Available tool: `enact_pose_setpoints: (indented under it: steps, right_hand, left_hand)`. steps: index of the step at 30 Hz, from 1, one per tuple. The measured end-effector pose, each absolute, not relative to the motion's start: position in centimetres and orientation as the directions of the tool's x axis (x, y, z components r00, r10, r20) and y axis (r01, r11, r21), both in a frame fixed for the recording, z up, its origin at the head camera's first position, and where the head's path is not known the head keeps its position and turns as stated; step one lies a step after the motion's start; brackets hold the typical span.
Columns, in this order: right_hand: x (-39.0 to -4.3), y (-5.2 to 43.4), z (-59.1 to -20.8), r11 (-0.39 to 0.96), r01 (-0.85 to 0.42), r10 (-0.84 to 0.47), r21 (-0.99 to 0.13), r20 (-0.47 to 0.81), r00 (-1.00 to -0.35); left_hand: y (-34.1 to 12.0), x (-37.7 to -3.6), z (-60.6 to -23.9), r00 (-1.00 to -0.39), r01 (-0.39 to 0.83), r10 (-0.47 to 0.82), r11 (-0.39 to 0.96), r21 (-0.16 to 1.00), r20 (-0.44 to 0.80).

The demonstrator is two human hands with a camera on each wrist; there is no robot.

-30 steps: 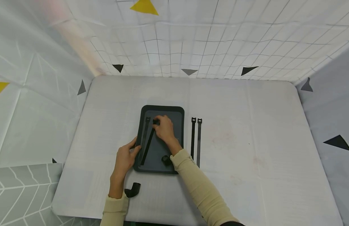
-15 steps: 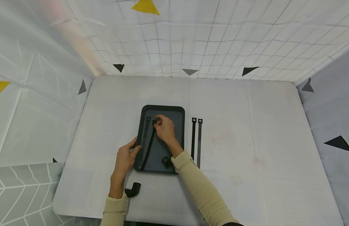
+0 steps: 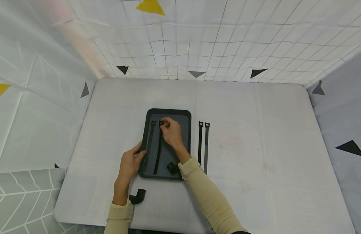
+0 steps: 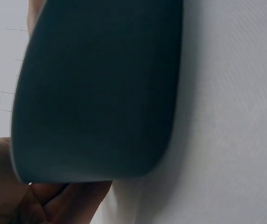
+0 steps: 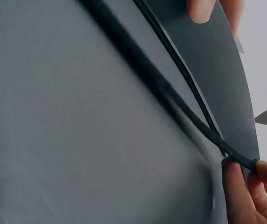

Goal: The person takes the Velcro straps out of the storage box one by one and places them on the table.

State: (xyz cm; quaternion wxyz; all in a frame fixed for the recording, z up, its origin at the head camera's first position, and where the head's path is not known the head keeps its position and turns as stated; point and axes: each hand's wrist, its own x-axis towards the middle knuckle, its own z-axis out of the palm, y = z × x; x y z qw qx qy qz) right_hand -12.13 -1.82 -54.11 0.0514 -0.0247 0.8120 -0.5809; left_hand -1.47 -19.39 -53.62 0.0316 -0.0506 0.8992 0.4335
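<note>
1. Covering most of the head view, a white table (image 3: 256, 146) stood inside patterned fabric walls.
2. Left of the table's centre lay a dark tray (image 3: 184, 118), long side running from 12 to 6 o'clock.
3. The right hand (image 3: 172, 132) reached over the tray; thumb and fingers (image 5: 238, 193) pinched the head end of a black strap (image 3: 158, 151) at the tray's 12 o'clock side, and the strap ran straight down toward 6 o'clock.
4. The left hand (image 3: 129, 165) held the tray's rim at about 8 o'clock, thumb curled over the edge and fingers beneath it in the left wrist view.
5. A second strap (image 3: 149, 146) lay in the tray just beside the held one, on its 9 o'clock side, parallel to it.
6. Two more straps (image 3: 203, 146) lay side by side on the table at the tray's 3 o'clock.
7. A rolled strap (image 3: 171, 167) sat in the tray's 5 o'clock corner.
8. A curled black piece (image 3: 137, 196) lay on the table at the tray's 7 o'clock, near the left wrist.
</note>
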Motion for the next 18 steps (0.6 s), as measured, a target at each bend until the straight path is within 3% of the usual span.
enact_pose_setpoints:
  steps: [18]
  right_hand:
    - [-12.23,-1.06,-53.71,0.177,0.062,-0.052,-0.982,-0.072,-0.996]
  left_hand:
    - [-19.52,-1.45,-53.78,-0.992,-0.128,-0.063,0.61,0.782,-0.113]
